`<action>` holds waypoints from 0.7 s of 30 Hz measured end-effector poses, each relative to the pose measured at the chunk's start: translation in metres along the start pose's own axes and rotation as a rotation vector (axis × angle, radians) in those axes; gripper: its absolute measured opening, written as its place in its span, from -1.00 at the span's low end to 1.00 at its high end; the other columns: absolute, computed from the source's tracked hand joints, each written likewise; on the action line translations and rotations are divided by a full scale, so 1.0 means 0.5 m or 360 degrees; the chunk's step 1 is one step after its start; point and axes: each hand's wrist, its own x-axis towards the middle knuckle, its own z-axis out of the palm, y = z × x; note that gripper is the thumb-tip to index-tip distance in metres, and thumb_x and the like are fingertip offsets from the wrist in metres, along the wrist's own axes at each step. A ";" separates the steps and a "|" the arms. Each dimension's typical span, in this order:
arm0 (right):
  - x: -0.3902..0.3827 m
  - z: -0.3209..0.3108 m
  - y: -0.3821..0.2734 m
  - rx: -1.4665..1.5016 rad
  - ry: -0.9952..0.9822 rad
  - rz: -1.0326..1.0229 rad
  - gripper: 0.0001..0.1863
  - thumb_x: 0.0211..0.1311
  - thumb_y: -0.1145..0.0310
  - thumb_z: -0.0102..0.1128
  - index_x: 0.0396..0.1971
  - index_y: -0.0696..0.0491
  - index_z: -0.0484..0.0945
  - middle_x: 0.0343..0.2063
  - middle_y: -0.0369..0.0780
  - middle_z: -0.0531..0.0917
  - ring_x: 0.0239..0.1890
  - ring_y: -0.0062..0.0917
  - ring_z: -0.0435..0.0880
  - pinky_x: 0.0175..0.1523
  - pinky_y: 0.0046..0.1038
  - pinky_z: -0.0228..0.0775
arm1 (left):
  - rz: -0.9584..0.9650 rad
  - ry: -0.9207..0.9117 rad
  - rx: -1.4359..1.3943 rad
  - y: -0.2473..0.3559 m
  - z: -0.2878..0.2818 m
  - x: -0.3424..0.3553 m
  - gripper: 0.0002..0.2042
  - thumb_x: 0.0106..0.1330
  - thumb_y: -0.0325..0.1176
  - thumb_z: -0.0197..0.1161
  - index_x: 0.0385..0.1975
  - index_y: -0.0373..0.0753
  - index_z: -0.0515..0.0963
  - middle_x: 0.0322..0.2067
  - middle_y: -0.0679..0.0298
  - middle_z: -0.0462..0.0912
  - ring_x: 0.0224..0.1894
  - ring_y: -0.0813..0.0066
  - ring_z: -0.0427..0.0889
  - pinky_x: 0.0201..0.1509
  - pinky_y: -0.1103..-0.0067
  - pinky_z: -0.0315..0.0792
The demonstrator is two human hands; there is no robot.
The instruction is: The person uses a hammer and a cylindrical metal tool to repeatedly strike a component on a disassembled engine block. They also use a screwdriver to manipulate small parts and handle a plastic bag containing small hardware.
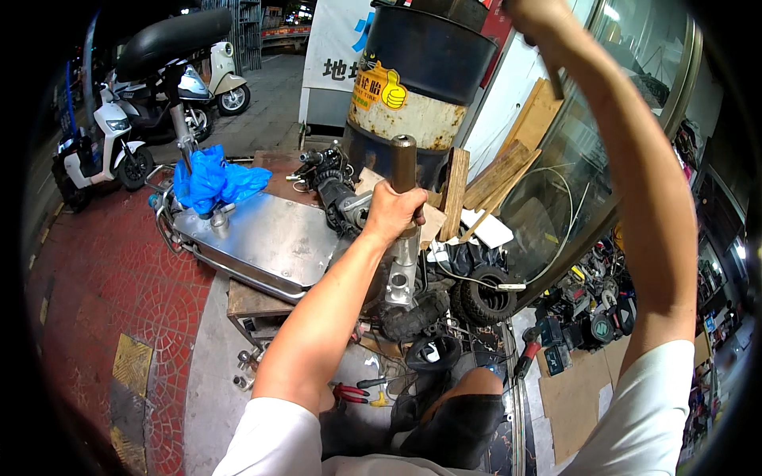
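Observation:
My left hand [389,213] is wrapped round an upright brownish metal tube [403,162], whose round top end rises above the fist. Below the hand, a silver fork leg [407,247] continues down in line with the tube, ending in a bracket with a round hole [399,284]. My right hand [544,20] is raised high at the upper edge, closed on a tool with a slim dark handle [558,84]. The tool's other end is out of the picture. Beside the left hand sits a dark mechanical part [337,198] at the end of a silver scooter deck [270,242].
A blue plastic bag [214,178] covers the scooter's seat post. Behind the tube stands a rusty drum [421,87], with wooden boards [454,194] beside it. Tyres [484,293], red-handled pliers [351,393] and a power tool [527,353] lie low around me. Parked scooters [119,139] stand far left.

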 end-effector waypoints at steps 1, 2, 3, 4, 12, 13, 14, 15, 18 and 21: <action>-0.018 0.034 0.040 -0.0302 -0.0092 -0.0139 -0.48 0.53 -0.06 -0.02 -0.24 0.14 0.63 -0.62 -0.17 0.55 -0.55 -0.39 0.60 -0.45 -0.30 0.48 | -0.0010 -0.0028 -0.0033 -0.004 0.020 0.002 -0.83 0.22 -0.36 0.32 -0.52 -0.29 0.55 -0.62 0.30 0.56 -0.62 0.50 0.61 -0.50 0.53 0.52; -0.033 0.085 0.076 -0.0541 -0.0160 -0.0301 -0.51 0.54 0.03 -0.01 -0.15 0.19 0.67 -0.56 -0.07 0.63 -0.45 -0.27 0.70 -0.34 -0.23 0.59 | -0.0011 -0.0021 -0.0030 -0.002 0.018 0.006 -0.83 0.22 -0.36 0.32 -0.53 -0.29 0.55 -0.62 0.29 0.57 -0.62 0.50 0.61 -0.51 0.53 0.52; -0.117 0.124 -0.022 -0.0867 -0.0620 -0.0652 -0.40 0.44 -0.15 0.15 -0.26 0.19 0.75 -0.35 0.10 0.75 -0.23 -0.02 0.79 -0.07 -0.14 0.64 | 0.0029 0.0075 0.0146 -0.001 -0.023 0.007 -0.85 0.21 -0.39 0.32 -0.53 -0.30 0.56 -0.63 0.27 0.58 -0.62 0.50 0.61 -0.51 0.53 0.51; -0.139 0.108 -0.069 -0.0761 -0.0849 -0.0162 -0.35 0.45 -0.19 0.12 -0.29 0.19 0.76 -0.37 0.08 0.75 -0.21 -0.04 0.78 -0.02 -0.11 0.61 | -0.0008 0.0072 0.0055 0.000 0.001 -0.003 -0.86 0.19 -0.40 0.32 -0.53 -0.30 0.55 -0.64 0.26 0.59 -0.63 0.50 0.61 -0.52 0.53 0.51; -0.019 -0.065 -0.184 -0.0142 -0.0192 0.0370 -0.37 0.48 -0.33 -0.04 -0.46 -0.02 0.52 -0.70 -0.39 0.43 -0.72 -0.63 0.37 -0.65 -0.46 0.20 | -0.0017 0.0059 0.0045 0.014 0.000 0.000 -0.86 0.20 -0.42 0.32 -0.54 -0.29 0.54 -0.63 0.29 0.55 -0.64 0.49 0.60 -0.53 0.52 0.51; -0.027 -0.049 -0.172 -0.0292 -0.0197 0.0200 -0.37 0.48 -0.30 -0.02 -0.44 0.01 0.54 -0.67 -0.32 0.47 -0.67 -0.54 0.43 -0.58 -0.41 0.26 | -0.0007 0.0052 0.0034 0.012 -0.001 0.000 -0.86 0.20 -0.42 0.32 -0.54 -0.29 0.54 -0.63 0.30 0.55 -0.64 0.49 0.60 -0.53 0.52 0.51; -0.044 -0.025 -0.145 -0.0440 -0.0203 0.0027 -0.37 0.48 -0.28 -0.01 -0.43 0.04 0.57 -0.63 -0.26 0.51 -0.61 -0.45 0.48 -0.51 -0.35 0.31 | -0.0003 0.0049 0.0029 0.011 -0.001 0.001 -0.86 0.20 -0.42 0.32 -0.54 -0.29 0.54 -0.63 0.30 0.55 -0.64 0.49 0.60 -0.52 0.52 0.51; -0.065 0.004 -0.112 -0.0584 -0.0207 -0.0148 -0.37 0.49 -0.26 0.01 -0.41 0.08 0.60 -0.60 -0.19 0.56 -0.56 -0.36 0.54 -0.44 -0.29 0.37 | 0.0002 0.0046 0.0023 0.010 -0.002 0.003 -0.86 0.21 -0.42 0.32 -0.54 -0.29 0.54 -0.63 0.30 0.56 -0.64 0.49 0.60 -0.52 0.52 0.51; -0.129 0.068 -0.061 -0.0858 -0.0340 -0.0519 -0.37 0.50 -0.19 0.05 -0.36 0.16 0.67 -0.52 -0.03 0.66 -0.43 -0.14 0.68 -0.26 -0.15 0.51 | 0.0146 0.0052 0.0135 0.003 -0.005 0.006 -0.88 0.20 -0.43 0.32 -0.53 -0.28 0.55 -0.60 0.29 0.59 -0.65 0.50 0.58 -0.53 0.51 0.47; -0.146 0.070 -0.097 -0.0737 -0.0879 -0.0152 -0.35 0.52 -0.18 0.00 -0.25 0.19 0.72 -0.51 0.01 0.68 -0.41 -0.12 0.70 -0.21 -0.11 0.52 | 0.0113 0.0077 0.0177 0.002 -0.012 0.016 -0.88 0.20 -0.44 0.32 -0.53 -0.28 0.56 -0.61 0.30 0.60 -0.64 0.50 0.60 -0.52 0.51 0.49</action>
